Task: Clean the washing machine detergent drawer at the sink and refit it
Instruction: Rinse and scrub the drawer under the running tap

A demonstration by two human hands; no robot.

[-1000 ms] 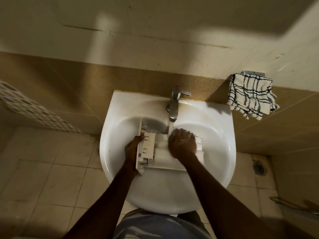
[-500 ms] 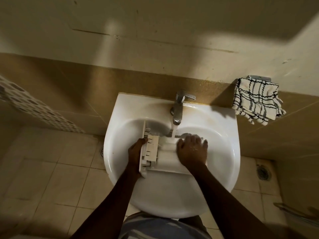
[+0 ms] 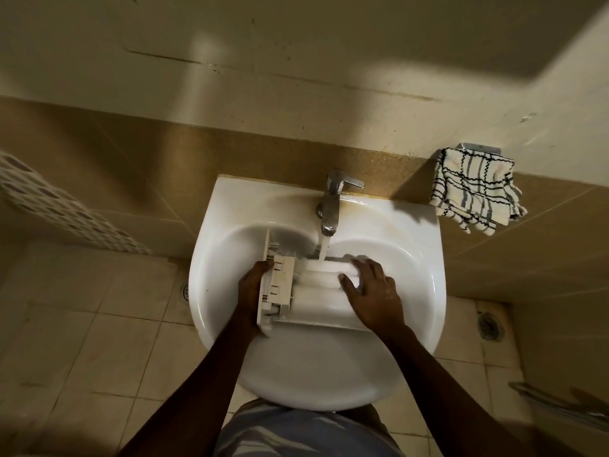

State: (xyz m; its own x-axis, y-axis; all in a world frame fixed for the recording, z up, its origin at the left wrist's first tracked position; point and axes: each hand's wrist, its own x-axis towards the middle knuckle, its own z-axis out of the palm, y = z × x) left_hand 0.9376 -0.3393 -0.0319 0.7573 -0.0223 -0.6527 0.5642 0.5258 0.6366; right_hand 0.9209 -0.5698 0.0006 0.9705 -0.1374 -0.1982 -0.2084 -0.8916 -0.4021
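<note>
Nearest me, my left hand (image 3: 252, 291) grips the panel end of the detergent drawer (image 3: 313, 303), curled round its edge. My right hand (image 3: 372, 291) lies flat on the drawer's body, fingers straight and spread, grasping nothing. The drawer lies crosswise in the sink (image 3: 211, 258), under the stream from the tap (image 3: 331, 206). I judge it to be light, stiff plastic, slick when wet, with thin ribs and clips that could snap, so the sturdy panel end and the long side walls are the places to hold it. Beyond, a checked towel (image 3: 474, 189) hangs on the wall
</note>
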